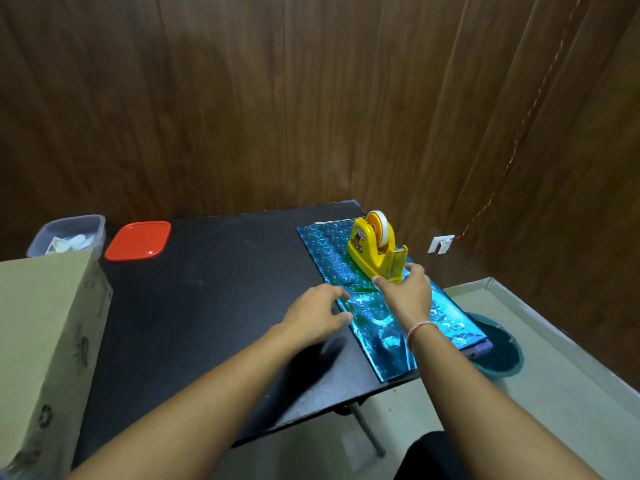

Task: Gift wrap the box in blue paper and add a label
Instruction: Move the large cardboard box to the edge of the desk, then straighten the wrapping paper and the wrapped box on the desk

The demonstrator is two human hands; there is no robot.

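Note:
Shiny blue wrapping paper (325,249) with a heart pattern lies along the right side of the black table (214,289). A yellow tape dispenser (375,249) with a white roll stands on the paper. My right hand (407,292) reaches over the paper, with its thumb and fingers spread around the dispenser's near end. My left hand (317,311) hovers at the paper's left edge, fingers loosely spread, holding nothing. A large cardboard box (45,341) stands at the table's left edge.
A red lid (138,240) and a clear plastic container (67,235) with small items sit at the back left. A teal bin (502,348) stands on the floor under the table's right edge. Wood-panelled walls close in behind and to the right.

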